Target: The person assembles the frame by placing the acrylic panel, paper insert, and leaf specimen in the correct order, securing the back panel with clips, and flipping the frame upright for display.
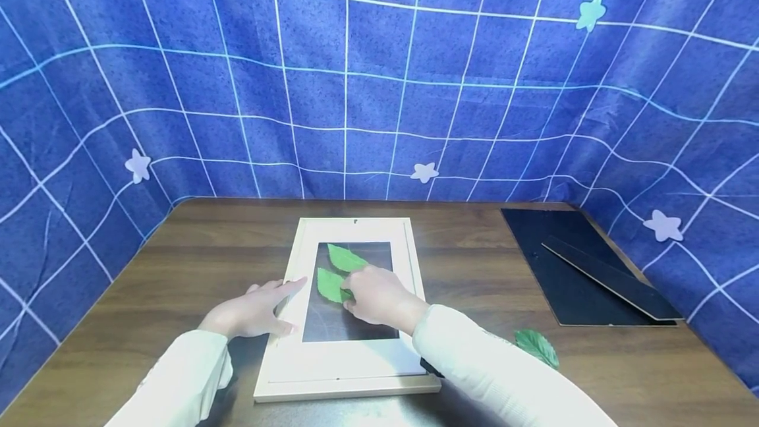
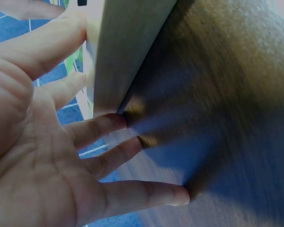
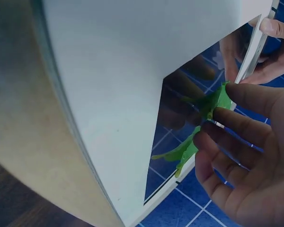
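Note:
A white picture frame [image 1: 350, 364] lies on the table with a white mat around a dark glossy panel [image 1: 350, 325]. Two green leaves are over this panel: an upper leaf [image 1: 346, 258] and a lower leaf [image 1: 329, 285]. My right hand [image 1: 376, 295] pinches the lower leaf [image 3: 221, 100] between thumb and fingers, and its fingertips come right beside the other leaf [image 3: 182, 153]. At the frame's left side, my left hand [image 1: 252, 310] has its fingers spread, thumb and index at the border. Its other fingertips [image 2: 175, 194] touch the tabletop.
A black backing board [image 1: 548, 252] lies at the right rear of the wooden table, with a narrow black flap [image 1: 611, 277] raised over it. Another green leaf [image 1: 536, 348] lies beside my right sleeve. Behind the table hangs a blue gridded cloth [image 1: 379, 104] with stars.

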Action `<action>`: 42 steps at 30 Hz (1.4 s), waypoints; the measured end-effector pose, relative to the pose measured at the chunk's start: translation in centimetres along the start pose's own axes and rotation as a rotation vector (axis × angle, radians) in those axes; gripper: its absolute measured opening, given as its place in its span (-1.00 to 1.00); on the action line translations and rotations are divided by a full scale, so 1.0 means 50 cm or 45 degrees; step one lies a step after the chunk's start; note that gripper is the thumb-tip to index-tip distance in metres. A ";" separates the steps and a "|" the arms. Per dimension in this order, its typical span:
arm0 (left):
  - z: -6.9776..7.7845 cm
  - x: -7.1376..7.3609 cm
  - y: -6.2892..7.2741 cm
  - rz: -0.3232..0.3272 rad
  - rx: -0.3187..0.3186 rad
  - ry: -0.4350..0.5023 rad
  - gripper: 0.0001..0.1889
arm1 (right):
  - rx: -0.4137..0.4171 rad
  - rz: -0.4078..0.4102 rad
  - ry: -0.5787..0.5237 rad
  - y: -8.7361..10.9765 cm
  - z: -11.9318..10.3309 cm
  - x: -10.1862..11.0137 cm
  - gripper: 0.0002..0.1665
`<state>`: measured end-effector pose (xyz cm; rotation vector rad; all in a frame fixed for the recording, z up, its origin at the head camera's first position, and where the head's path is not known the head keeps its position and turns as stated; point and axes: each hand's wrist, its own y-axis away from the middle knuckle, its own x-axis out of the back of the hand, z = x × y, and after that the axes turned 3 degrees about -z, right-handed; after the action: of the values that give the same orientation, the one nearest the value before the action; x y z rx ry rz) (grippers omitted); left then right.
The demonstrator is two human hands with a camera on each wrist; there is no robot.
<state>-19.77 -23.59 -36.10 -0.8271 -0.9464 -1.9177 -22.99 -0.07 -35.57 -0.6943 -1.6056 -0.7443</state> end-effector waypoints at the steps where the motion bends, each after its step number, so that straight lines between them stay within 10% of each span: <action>1: 0.000 -0.001 0.001 -0.002 0.003 0.009 -0.10 | 0.004 0.009 0.010 -0.002 -0.001 -0.002 -0.68; 27: 0.001 -0.006 0.001 -0.010 -0.002 0.053 -0.10 | -0.043 -0.018 0.045 -0.027 -0.005 0.002 -0.79; 42: -0.001 -0.004 0.003 -0.010 -0.009 0.055 -0.09 | 0.117 0.150 -0.467 0.038 0.075 0.044 -0.63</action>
<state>-19.58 -23.60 -36.25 -0.7836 -0.9187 -1.9390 -24.13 4.10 -33.69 -0.8875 -1.8980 -0.4713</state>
